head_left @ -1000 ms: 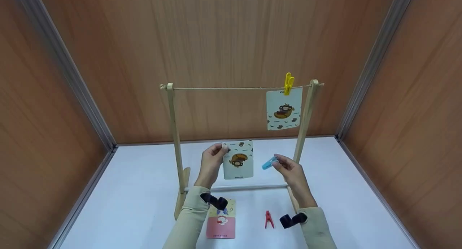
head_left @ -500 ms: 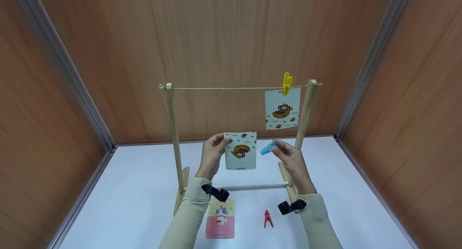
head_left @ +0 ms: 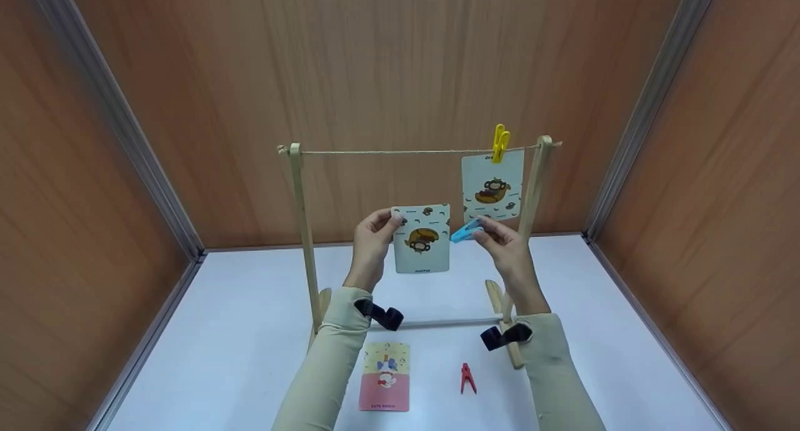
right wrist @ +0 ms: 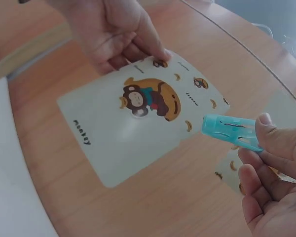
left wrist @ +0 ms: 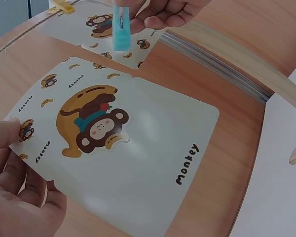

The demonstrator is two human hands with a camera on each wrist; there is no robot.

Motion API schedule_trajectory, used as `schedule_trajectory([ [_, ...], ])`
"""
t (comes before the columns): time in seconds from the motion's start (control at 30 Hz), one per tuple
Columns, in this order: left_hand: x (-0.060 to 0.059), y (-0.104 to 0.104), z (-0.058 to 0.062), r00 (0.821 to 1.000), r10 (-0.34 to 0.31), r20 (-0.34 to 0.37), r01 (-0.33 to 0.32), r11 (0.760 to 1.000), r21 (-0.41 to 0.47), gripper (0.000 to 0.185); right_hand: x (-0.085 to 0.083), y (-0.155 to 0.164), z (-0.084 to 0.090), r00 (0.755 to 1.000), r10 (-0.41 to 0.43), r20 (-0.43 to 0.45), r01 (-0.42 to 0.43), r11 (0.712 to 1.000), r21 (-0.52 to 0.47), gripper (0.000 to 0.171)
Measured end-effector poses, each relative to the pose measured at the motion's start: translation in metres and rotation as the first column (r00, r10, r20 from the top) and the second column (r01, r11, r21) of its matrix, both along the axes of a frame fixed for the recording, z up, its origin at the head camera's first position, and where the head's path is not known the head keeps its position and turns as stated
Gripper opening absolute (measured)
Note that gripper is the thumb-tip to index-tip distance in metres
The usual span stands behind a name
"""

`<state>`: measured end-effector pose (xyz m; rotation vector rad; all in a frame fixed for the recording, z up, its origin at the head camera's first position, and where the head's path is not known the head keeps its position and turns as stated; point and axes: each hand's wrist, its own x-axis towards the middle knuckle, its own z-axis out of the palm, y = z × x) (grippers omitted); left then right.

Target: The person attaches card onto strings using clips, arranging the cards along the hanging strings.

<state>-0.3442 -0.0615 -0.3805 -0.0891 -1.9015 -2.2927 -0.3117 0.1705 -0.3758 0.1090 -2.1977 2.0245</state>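
My left hand [head_left: 371,247] pinches a pale monkey card [head_left: 422,253] by its upper left corner, thumb in front. The card hangs in the air below the string, its monkey picture upside down in the head view. Just right of the card, my right hand [head_left: 509,250] holds a light blue clothespin [head_left: 465,230] between thumb and fingers, its far end pointing at the card's edge. In the right wrist view the blue clothespin [right wrist: 230,129] appears close to the card [right wrist: 133,113]; whether they touch I cannot tell.
A string [head_left: 387,152] spans two wooden posts. A yellow clothespin [head_left: 500,143] fastens another monkey card [head_left: 492,187] to it near the right post [head_left: 535,184]. On the white table lie a pink and yellow card [head_left: 384,387] and a red clothespin [head_left: 467,378]. A white crossbar [head_left: 444,323] joins the stand low down.
Both hands have risen toward the string, carrying the monkey card and the blue clothespin. The clothespin has come closer to the card's right edge. The hanging card stays in place.
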Motion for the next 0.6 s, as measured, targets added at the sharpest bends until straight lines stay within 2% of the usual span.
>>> schedule_trajectory([
  [0.17, -0.001, 0.003, 0.011, 0.999, -0.015, -0.029, 0.016, 1.000, 0.015, 0.025, -0.002, -0.004, 0.014, 1.000, -0.005, -0.021, 0.005, 0.999, -0.033, 0.045],
  [0.4, -0.003, 0.004, 0.024, 0.996, -0.019, -0.088, 0.021, 1.000, 0.022, 0.023, -0.004, -0.009, 0.033, 0.996, -0.054, -0.067, 0.055, 0.998, 0.009, 0.043],
  [0.6, -0.004, 0.005, 0.032, 0.993, -0.020, -0.116, 0.022, 1.000, 0.019, 0.021, -0.004, -0.016, 0.048, 0.992, -0.057, -0.110, 0.062, 0.997, 0.039, 0.041],
])
